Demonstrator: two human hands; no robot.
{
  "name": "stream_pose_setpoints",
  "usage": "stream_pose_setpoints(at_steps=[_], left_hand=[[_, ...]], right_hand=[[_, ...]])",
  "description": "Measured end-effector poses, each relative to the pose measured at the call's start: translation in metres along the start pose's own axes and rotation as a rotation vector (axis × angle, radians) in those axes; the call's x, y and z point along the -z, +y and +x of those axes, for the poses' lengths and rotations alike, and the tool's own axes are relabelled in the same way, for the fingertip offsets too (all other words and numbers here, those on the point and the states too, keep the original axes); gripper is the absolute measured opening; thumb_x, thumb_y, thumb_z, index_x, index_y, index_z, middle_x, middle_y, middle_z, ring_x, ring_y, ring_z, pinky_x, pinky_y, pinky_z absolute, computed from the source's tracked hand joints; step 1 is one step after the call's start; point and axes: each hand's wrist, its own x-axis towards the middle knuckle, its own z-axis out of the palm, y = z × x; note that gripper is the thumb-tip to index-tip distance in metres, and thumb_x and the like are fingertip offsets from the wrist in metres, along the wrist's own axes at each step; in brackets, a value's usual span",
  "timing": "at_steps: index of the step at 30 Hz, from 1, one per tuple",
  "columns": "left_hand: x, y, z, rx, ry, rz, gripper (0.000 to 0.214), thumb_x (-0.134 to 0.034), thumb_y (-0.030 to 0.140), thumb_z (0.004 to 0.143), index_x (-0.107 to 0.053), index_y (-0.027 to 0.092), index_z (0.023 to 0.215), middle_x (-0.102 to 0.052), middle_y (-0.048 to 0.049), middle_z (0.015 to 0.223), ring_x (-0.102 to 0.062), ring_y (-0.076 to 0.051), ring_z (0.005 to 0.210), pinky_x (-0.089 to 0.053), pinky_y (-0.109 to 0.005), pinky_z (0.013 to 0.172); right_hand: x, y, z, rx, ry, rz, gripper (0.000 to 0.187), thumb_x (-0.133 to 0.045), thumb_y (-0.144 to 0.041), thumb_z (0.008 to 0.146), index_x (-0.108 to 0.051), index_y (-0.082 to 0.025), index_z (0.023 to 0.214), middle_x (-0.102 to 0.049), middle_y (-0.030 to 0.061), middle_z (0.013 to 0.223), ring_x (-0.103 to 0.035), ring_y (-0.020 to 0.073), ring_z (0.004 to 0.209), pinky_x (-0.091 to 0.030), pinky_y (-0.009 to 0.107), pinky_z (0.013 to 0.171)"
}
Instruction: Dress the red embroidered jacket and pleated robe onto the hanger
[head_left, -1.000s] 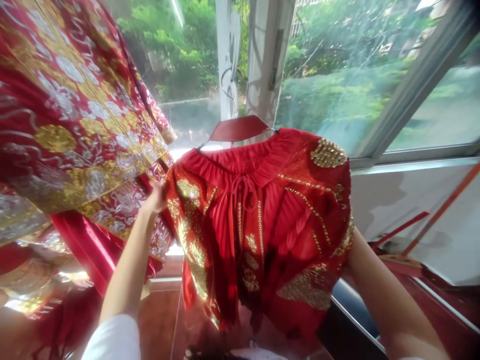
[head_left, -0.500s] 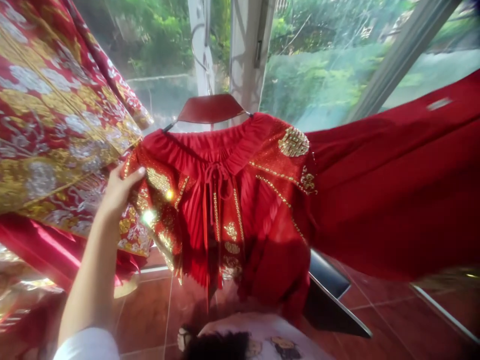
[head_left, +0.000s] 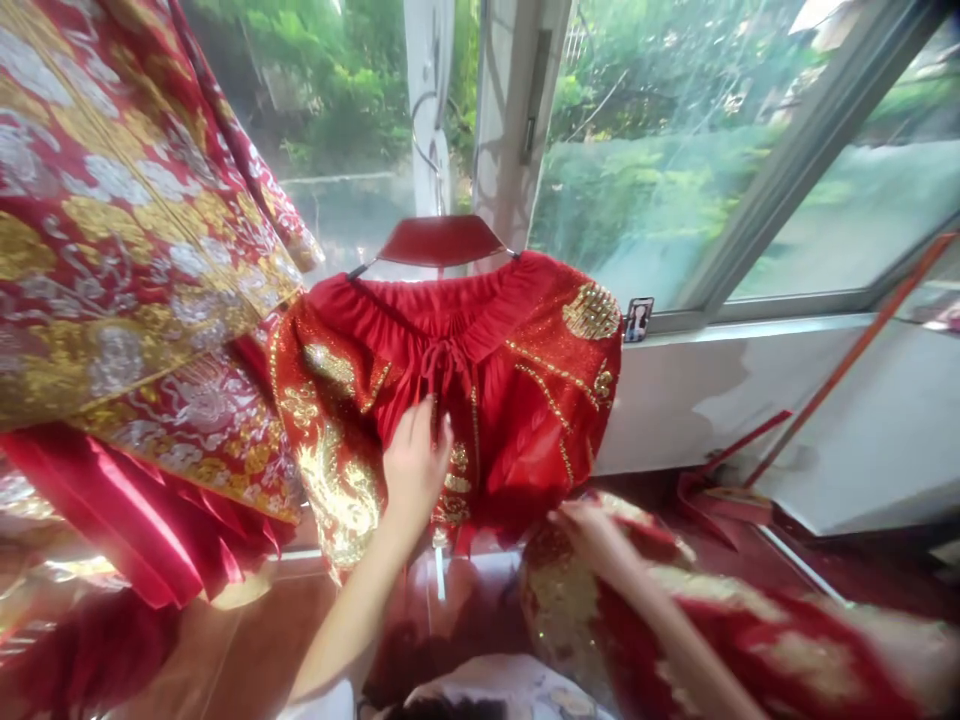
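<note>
A red pleated skirt with gold embroidery point(head_left: 517, 390) hangs from a red hanger point(head_left: 439, 240) in front of the window. My left hand point(head_left: 416, 460) rests on the skirt's front panel below the tie, its fingers together against the cloth. My right hand point(head_left: 592, 530) is low at the skirt's hem, blurred, its fingers touching red and gold fabric point(head_left: 720, 620) that drapes over my right forearm. Whether the right hand grips the cloth is unclear.
A large red, gold and silver embroidered garment point(head_left: 127, 260) hangs at the left. The window point(head_left: 660, 140) and its white sill point(head_left: 750, 330) lie behind. Orange-red rods point(head_left: 847, 350) lean against the white wall at the right. Red tiled floor below.
My left hand moved from the skirt's left edge to its middle front. The red cloth that swept out to the right has dropped, and now lies over my right forearm.
</note>
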Motion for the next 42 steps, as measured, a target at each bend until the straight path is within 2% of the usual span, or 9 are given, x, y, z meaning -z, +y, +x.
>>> stream_pose_setpoints(at_steps=[4,8,12,17,22,25,28,33,42], left_hand=[[-0.037,-0.012,0.018,0.191,-0.193,0.154,0.03,-0.05,0.027,0.093,-0.062,0.008,0.114,-0.071,-0.0151,0.094,-0.069,-0.023,0.08,-0.053,-0.03,0.065],[-0.037,-0.032,-0.004,0.265,-0.465,0.131,0.028,-0.039,0.013,0.094,-0.066,0.014,0.102,-0.071,-0.0121,0.09,-0.069,-0.02,0.079,-0.051,-0.027,0.067],[-0.021,-0.041,-0.088,0.349,-0.866,0.099,0.035,-0.038,-0.001,0.085,-0.068,0.016,0.09,-0.071,-0.0087,0.079,-0.069,-0.018,0.068,-0.049,-0.026,0.058],[0.003,-0.051,-0.157,0.339,-0.99,0.077,0.028,-0.052,0.008,0.084,-0.064,0.022,0.064,-0.064,-0.0043,0.055,-0.067,-0.022,0.051,-0.043,-0.028,0.045],[0.03,-0.044,-0.059,0.131,-0.776,-0.081,0.02,-0.059,0.036,0.088,-0.069,0.02,0.094,-0.072,-0.0093,0.081,-0.07,-0.022,0.072,-0.056,-0.033,0.063],[0.04,-0.028,0.034,-0.256,-0.371,-0.073,0.03,-0.053,0.036,0.092,-0.064,0.019,0.113,-0.07,-0.0107,0.107,-0.065,-0.025,0.102,-0.049,-0.046,0.097],[0.034,-0.016,0.09,-0.309,-0.324,0.079,0.041,-0.051,0.028,0.091,-0.053,0.015,0.131,-0.06,-0.014,0.128,-0.049,-0.03,0.127,-0.024,-0.058,0.115],[0.031,-0.016,0.082,-0.252,-0.441,0.177,0.033,-0.051,0.02,0.087,-0.058,0.016,0.119,-0.065,-0.0099,0.107,-0.054,-0.027,0.112,-0.022,-0.055,0.114],[0.062,-0.011,0.062,-0.148,-0.489,-0.027,0.015,-0.055,0.029,0.08,-0.059,0.021,0.092,-0.062,-0.0058,0.104,-0.052,-0.025,0.114,-0.015,-0.05,0.112]], right_hand=[[-0.061,0.003,-0.009,-0.142,-0.157,-0.117,0.022,-0.046,-0.008,0.088,-0.068,-0.013,0.087,-0.069,0.015,0.084,-0.069,0.0261,0.084,-0.046,0.03,0.067],[-0.086,0.006,-0.013,-0.204,-0.219,-0.15,0.03,-0.037,-0.01,0.092,-0.064,-0.011,0.105,-0.07,0.0166,0.096,-0.069,0.0246,0.095,-0.044,0.028,0.072],[-0.08,-0.005,-0.01,-0.276,-0.262,-0.154,0.026,-0.042,-0.018,0.092,-0.063,-0.01,0.105,-0.069,0.0182,0.103,-0.068,0.0274,0.097,-0.045,0.029,0.073],[-0.036,-0.041,-0.001,-0.214,-0.244,-0.113,0.032,-0.042,-0.024,0.094,-0.066,-0.007,0.106,-0.068,0.0213,0.107,-0.065,0.0307,0.105,-0.047,0.034,0.082],[0.069,-0.112,-0.001,0.403,-0.156,0.339,0.035,-0.046,-0.037,0.094,-0.067,-0.018,0.115,-0.073,0.0079,0.1,-0.07,0.0198,0.09,-0.054,0.029,0.078],[0.134,-0.164,0.01,0.759,0.346,0.475,0.026,-0.049,-0.03,0.093,-0.071,-0.018,0.097,-0.074,0.0057,0.094,-0.069,0.0165,0.081,-0.055,0.029,0.077],[0.169,-0.2,0.044,0.979,0.67,0.391,0.028,-0.047,-0.026,0.094,-0.066,-0.017,0.112,-0.068,0.008,0.116,-0.061,0.0186,0.11,-0.047,0.036,0.099],[0.167,-0.206,0.086,0.996,0.579,0.114,0.043,-0.042,-0.04,0.097,-0.053,-0.016,0.131,-0.07,0.0045,0.111,-0.054,0.0205,0.109,-0.031,0.043,0.104],[0.163,-0.202,0.056,1.115,0.471,0.103,0.055,-0.017,-0.049,0.102,-0.049,-0.022,0.136,-0.07,-0.0003,0.089,-0.05,0.0173,0.088,-0.026,0.036,0.082]])
